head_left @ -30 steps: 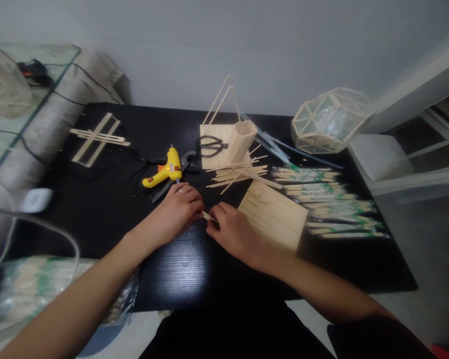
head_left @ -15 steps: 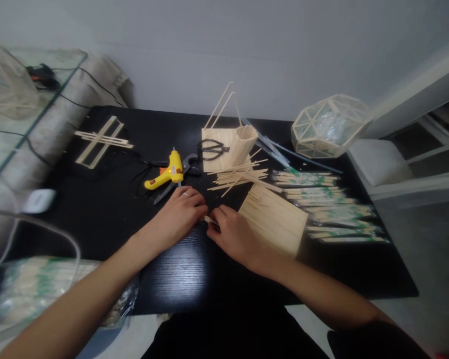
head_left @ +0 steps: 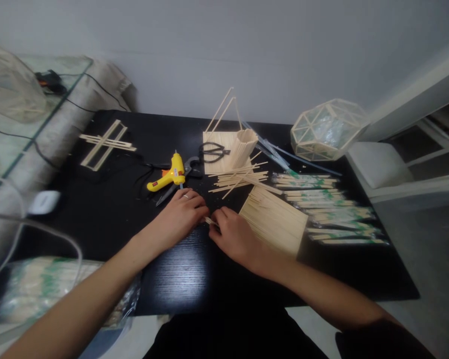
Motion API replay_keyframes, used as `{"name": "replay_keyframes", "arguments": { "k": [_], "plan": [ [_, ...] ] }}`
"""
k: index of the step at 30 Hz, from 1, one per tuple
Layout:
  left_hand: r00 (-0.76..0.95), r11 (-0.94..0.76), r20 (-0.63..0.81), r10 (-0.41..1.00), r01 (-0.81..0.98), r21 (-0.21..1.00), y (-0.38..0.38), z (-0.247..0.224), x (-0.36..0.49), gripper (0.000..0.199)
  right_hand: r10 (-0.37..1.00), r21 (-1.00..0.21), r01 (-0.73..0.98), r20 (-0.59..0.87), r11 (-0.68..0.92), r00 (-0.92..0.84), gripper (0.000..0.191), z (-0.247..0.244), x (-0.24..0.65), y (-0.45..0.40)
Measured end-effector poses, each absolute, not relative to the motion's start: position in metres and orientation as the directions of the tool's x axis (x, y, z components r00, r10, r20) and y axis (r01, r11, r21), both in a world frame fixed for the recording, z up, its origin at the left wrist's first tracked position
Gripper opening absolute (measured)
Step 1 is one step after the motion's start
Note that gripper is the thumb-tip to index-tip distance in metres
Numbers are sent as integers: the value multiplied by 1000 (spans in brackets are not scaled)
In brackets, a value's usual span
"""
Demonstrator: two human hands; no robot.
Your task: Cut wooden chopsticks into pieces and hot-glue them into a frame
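Observation:
Small pale wooden sticks [head_left: 210, 221] show in the narrow gap between my hands, low over the black table. My left hand [head_left: 185, 212], with a ring on one finger, is closed on their left end. From the other side my right hand [head_left: 230, 229] pinches the right end, fingers curled. Most of the sticks' length is hidden by my fingers. Just beyond my left hand lies a yellow hot glue gun [head_left: 169, 175], beside dark pliers [head_left: 191, 168]. A flat panel of joined sticks [head_left: 275, 219] lies right by my right hand and forearm.
Loose sticks [head_left: 239, 179] lie in front of a stick-built piece [head_left: 243, 149] with black scissors [head_left: 213, 152] on it. Wrapped chopstick packs [head_left: 322, 197] and a faceted frame [head_left: 327, 129] are at right. Crossed stick frames [head_left: 107, 144] lie at left, a plastic bag [head_left: 45, 284] nearer.
My hands keep nearly the same hold on the sticks. The whole view has shifted slightly, so things appear a little lower and further right.

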State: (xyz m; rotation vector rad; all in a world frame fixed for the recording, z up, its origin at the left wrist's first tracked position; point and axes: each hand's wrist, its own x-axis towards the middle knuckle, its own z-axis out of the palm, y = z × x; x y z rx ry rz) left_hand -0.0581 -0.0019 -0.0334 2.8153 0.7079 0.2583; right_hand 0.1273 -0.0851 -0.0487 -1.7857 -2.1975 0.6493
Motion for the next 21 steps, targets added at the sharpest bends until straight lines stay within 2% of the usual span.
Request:
{"name": "replay_keyframes", "arguments": {
  "k": [8, 15, 18, 21],
  "plan": [
    [878, -862, 163, 449, 378, 337, 1, -30, -62, 18, 936, -527, 845, -244, 91, -253, 10, -24, 139, -89],
    [784, -829, 333, 524, 381, 409, 4, -25, -63, 20, 936, -530, 847, -283, 31, -211, 7, -26, 138, -91],
    [705, -777, 376, 601, 404, 483, 4, -24, -65, 20, 943, -649, 760, -273, -35, -190, 9, -29, 142, -89],
    [632, -678, 346, 693, 410, 610, 2, -21, -65, 23, 939, -829, 539, -291, -153, -181, 9, -24, 145, -86]
  ]
}}
